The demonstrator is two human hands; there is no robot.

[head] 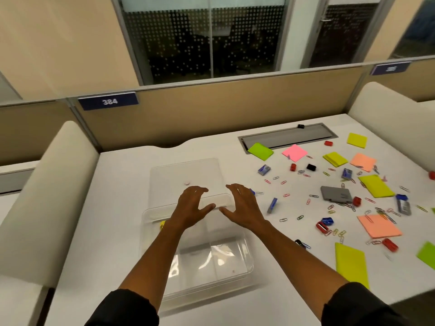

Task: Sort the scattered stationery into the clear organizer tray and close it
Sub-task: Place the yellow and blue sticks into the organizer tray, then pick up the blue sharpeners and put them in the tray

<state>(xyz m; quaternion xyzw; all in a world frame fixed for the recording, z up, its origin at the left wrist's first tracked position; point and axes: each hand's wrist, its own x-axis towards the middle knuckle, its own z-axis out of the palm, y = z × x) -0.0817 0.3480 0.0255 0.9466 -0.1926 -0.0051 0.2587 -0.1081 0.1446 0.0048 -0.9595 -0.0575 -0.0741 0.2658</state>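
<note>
Even, warm indoor light falls from above onto the white counter [117,184], leaving only soft, faint shadows. Pale glare streaks the clear organizer tray [211,260] near the counter's front edge. Wide-angle distortion bends the partition lines. Items toward the right edge are smeared by motion blur; overall sharpness is modest.

The clear organizer tray [197,262] lies open, lid [186,177] flat behind; stationery [336,194] scattered to its right.
</note>
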